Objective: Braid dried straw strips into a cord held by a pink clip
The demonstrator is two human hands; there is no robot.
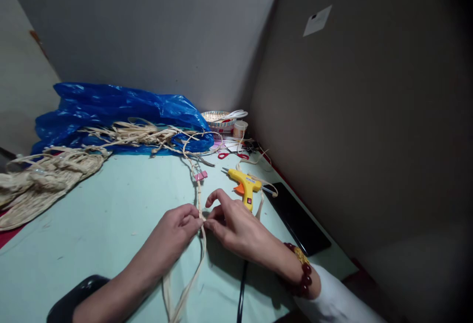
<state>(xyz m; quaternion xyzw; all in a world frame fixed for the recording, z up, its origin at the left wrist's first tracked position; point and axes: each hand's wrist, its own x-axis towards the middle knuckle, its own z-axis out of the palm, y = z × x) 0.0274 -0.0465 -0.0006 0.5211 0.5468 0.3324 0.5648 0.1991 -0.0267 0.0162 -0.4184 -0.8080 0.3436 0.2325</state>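
A pale plant-fibre braid [199,195] runs down the middle of the table, and its loose strands hang toward me below my hands. My left hand [182,225] pinches the braid between thumb and fingers from the left. From the right, my right hand [231,219] meets it with thumb and fingertips closed on a strand, the index finger arched above. A pink binder clip [200,176] grips the braid farther up. Just beyond my right hand lies a yellow glue gun [246,182] with an orange trigger.
Behind, a blue plastic bag [121,106] holds a bundle of dry fibre [136,133]. A woven fibre piece [55,177] lies at left. Red-handled scissors [233,156] and a small basket [218,118] are at the back. A black flat device [297,219] lies at right, near the wall.
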